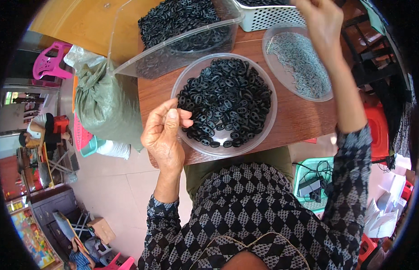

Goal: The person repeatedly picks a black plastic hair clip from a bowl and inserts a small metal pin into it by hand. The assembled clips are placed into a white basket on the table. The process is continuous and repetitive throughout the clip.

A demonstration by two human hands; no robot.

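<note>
while left hand's (pixel 164 137) thumb meets forefinger at bowl (pixel 220 151), right hand's (pixel 325 24) fingers are unclear

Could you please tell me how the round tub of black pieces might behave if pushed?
The tub would probably slide rather than tip, since it looks wide and shallow. Its black pieces, small and heaped loosely, would likely shift and tumble.
</note>
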